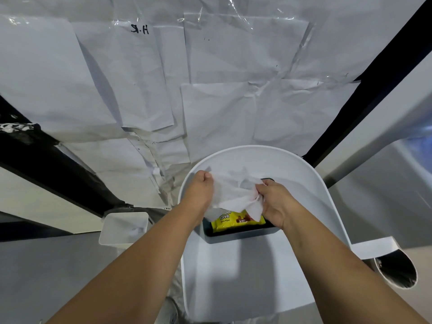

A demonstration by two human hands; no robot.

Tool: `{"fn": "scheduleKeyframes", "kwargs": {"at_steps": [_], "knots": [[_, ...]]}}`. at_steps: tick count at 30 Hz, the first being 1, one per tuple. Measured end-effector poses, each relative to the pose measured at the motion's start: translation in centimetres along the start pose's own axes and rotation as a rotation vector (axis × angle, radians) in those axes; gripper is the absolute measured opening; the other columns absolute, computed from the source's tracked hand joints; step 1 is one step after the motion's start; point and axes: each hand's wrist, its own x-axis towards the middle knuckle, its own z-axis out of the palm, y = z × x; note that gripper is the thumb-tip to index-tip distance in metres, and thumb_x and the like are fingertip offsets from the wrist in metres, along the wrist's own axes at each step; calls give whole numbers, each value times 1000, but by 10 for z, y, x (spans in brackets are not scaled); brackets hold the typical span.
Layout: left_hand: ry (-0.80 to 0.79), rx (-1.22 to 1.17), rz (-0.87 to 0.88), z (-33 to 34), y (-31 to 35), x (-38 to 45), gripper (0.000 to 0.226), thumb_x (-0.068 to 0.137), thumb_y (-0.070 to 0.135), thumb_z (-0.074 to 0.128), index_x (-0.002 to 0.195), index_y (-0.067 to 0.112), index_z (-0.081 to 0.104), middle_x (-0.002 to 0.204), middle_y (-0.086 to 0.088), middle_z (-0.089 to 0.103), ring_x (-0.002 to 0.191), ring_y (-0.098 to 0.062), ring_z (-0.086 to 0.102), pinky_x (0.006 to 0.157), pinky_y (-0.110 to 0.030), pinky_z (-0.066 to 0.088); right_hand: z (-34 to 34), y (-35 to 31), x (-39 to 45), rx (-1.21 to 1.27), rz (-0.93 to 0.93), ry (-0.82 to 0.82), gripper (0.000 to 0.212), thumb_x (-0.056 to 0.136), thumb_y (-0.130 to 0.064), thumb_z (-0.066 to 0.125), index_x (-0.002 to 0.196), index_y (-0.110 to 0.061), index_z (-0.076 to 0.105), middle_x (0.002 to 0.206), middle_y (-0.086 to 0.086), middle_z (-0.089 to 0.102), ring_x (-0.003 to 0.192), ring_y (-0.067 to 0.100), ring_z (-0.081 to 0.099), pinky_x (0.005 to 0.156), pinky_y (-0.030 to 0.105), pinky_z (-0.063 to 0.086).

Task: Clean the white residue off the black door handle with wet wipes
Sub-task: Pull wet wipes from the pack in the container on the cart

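Note:
A white wet wipe [233, 194] is stretched between both hands above a yellow wipes pack [233, 222]. My left hand [201, 190] grips the wipe's left edge in a fist. My right hand [274, 202] pinches its right side, fingers curled. The pack lies in a dark tray [238, 232] on a white rounded table [257, 277]. At the far left a black door handle [16, 129] carries white residue, well away from both hands.
The door [210, 90] ahead is covered with taped white paper sheets and has a black frame. A small white bin [124, 228] stands on the floor left of the table. A black-lined bin [397, 270] sits at the lower right.

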Motion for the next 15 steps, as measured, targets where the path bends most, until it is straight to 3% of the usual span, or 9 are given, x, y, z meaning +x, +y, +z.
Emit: {"fn": "scheduleKeyframes", "kwargs": {"at_steps": [5,8,10,11,13,15], "knots": [[67,-136,-55,-2,2,-1,23,100,27,32,83,24,47,79,0,47,69,-16,41,62,-28,33,0,2,-2,-134,27,30,24,89,2,48,104,-10,63,84,11,71,66,26,66,57,34,53],[54,-236,-99,-2,5,-5,25,99,31,33,83,24,50,80,-2,49,75,-19,45,68,-31,37,-3,-2,-8,-166,97,-76,17,94,-20,53,97,-16,69,74,2,71,63,19,65,48,25,48],[54,-261,-107,-2,6,-7,25,98,31,33,83,24,51,82,-3,50,77,-19,45,70,-33,38,-8,-3,-5,-251,118,-161,23,92,-31,59,105,-16,71,91,3,74,82,22,69,68,31,52],[48,-240,-89,-3,7,-8,25,99,31,34,83,24,51,83,-2,50,77,-19,45,70,-32,38,-10,-2,-5,-331,94,-163,25,91,-27,62,110,-12,68,99,7,73,90,24,68,78,34,51],[-10,-159,-8,-4,8,-11,23,101,31,35,89,24,54,86,0,51,77,-17,45,71,-29,37,-11,-1,-4,-622,5,-98,24,86,-16,65,109,-7,65,102,14,71,88,26,66,80,36,50],[-111,-69,77,-3,11,-17,22,103,33,37,99,23,56,87,5,52,78,-12,45,70,-25,37,-6,-4,-5,-803,-85,-84,29,81,-11,67,109,-16,62,107,9,67,93,21,63,81,34,51]]}}
